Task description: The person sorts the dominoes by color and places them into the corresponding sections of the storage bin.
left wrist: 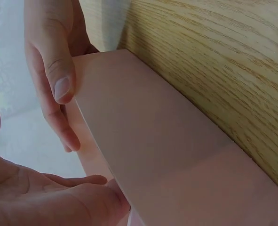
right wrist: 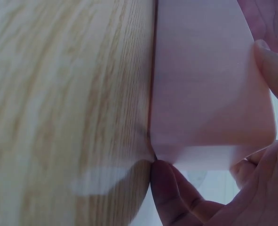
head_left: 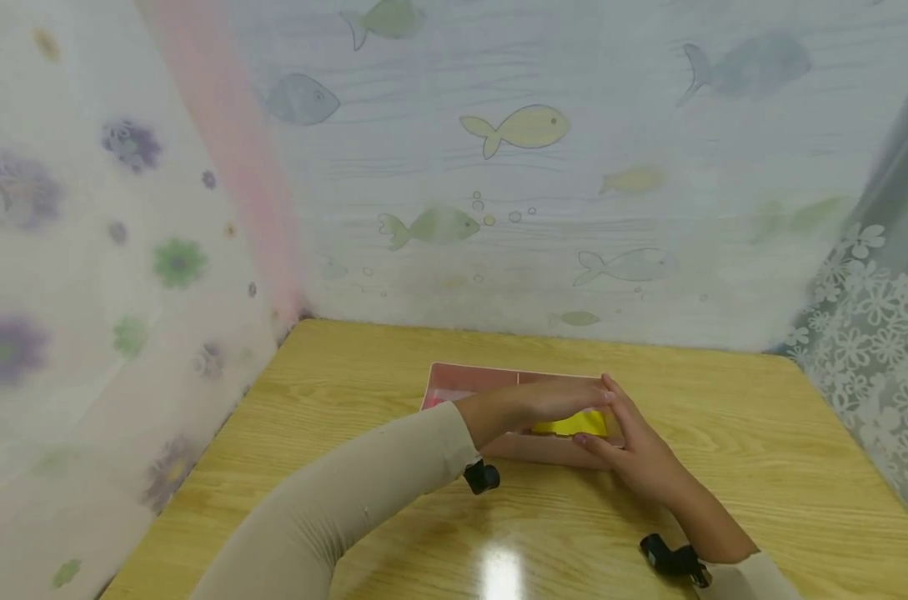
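A pink divided box (head_left: 551,452) sits on the table, its front wall facing me. My left hand (head_left: 536,404) reaches across the top, fingers extended toward the right end; in the left wrist view this hand (left wrist: 59,197) dips past the rim, some fingertips hidden behind the wall. My right hand (head_left: 644,458) holds the box's right end. Its thumb lies at the front rim, and in the right wrist view the lower fingers (right wrist: 167,188) curl near the bottom corner. Under my left hand, a bright yellow thing (head_left: 574,423) lies in the right compartment, partly covered.
The wood-grain table (head_left: 363,358) runs back to a fish-print curtain (head_left: 514,250). Flowered cloth (head_left: 176,262) hangs on the left, and a lace-patterned curtain (head_left: 866,367) on the right. A divider (head_left: 518,378) shows at the box's back wall.
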{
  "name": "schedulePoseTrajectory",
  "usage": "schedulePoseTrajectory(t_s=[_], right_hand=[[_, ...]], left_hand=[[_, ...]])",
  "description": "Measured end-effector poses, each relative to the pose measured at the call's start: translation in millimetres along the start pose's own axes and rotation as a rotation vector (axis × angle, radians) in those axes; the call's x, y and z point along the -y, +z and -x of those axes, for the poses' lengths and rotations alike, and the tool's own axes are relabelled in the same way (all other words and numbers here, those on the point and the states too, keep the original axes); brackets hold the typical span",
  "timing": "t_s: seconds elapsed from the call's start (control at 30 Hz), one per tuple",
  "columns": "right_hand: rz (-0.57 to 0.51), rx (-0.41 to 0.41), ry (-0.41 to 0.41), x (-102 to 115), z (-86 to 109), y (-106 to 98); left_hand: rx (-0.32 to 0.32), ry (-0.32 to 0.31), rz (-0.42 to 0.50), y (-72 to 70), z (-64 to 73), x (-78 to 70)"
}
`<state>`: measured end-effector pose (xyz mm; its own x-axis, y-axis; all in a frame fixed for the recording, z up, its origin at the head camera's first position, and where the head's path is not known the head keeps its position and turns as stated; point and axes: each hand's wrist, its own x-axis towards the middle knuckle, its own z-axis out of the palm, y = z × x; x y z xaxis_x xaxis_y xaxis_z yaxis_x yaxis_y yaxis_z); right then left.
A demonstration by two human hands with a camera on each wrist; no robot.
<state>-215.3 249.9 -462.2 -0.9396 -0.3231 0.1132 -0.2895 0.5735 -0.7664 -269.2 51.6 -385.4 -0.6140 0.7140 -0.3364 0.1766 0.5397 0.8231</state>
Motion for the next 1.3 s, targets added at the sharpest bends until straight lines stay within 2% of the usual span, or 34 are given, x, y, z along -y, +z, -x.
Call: schedulePoseTrajectory(t_s=[0.07,0.17,0.37,0.47,0.57,0.6,0.7,0.77,0.8,0.87,0.93,1.0,1.1,1.17,1.3], right_hand=[[-0.002,0.003,0.003,0,0.0,0],[-0.008,0.008,0.007,1,-0.2,0],[0.005,0.006,-0.006,1,0.7,-1],[0.004,0.001,-0.023,0,0.1,-1],[0.005,-0.006,-0.036,-2,-1.6,0],[0.002,-0.006,-0.036,-2,-2.2,1],[0.012,-0.013,-0.031,-3,-3.3,2],[0.019,-0.019,-0.029,-3,-3.5,3],[0.021,-0.022,-0.026,-3,-3.3,3],[0.025,-0.025,-0.025,-3,-3.7,4],[0.024,-0.028,-0.022,-3,-3.8,4],[0.023,-0.030,-0.017,-4,-3.5,4],[0.017,-0.035,-0.009,-4,-3.0,3],[0.016,-0.038,-0.011,-4,-3.1,3],[0.021,-0.041,-0.017,-3,-3.8,2]], left_hand=[[0.000,0.030,-0.048,-0.6,-0.8,-0.4],[-0.003,0.030,-0.078,-1.1,-1.3,-1.0],[-0.041,-0.015,-0.150,-2.1,3.2,-6.3],[-0.096,-0.081,-0.158,-5.4,14.1,-8.7],[-0.206,-0.127,-0.126,-13.4,31.2,-4.1],[-0.264,-0.122,-0.127,-17.7,36.8,1.7],[-0.440,-0.095,-0.153,-34.9,57.0,26.2],[-0.549,-0.099,-0.146,-46.1,71.8,48.4],[-0.592,-0.105,-0.125,-50.8,79.4,60.9],[-0.639,-0.117,-0.035,-56.9,95.1,82.5],[-0.668,-0.094,0.086,-59.0,107.3,100.4],[-0.682,-0.042,0.228,-59.2,115.2,112.4],[-0.693,0.056,0.386,-58.7,120.5,122.6],[-0.698,0.098,0.468,-57.9,121.7,126.6],[-0.706,0.128,0.514,-57.2,122.4,133.0]])
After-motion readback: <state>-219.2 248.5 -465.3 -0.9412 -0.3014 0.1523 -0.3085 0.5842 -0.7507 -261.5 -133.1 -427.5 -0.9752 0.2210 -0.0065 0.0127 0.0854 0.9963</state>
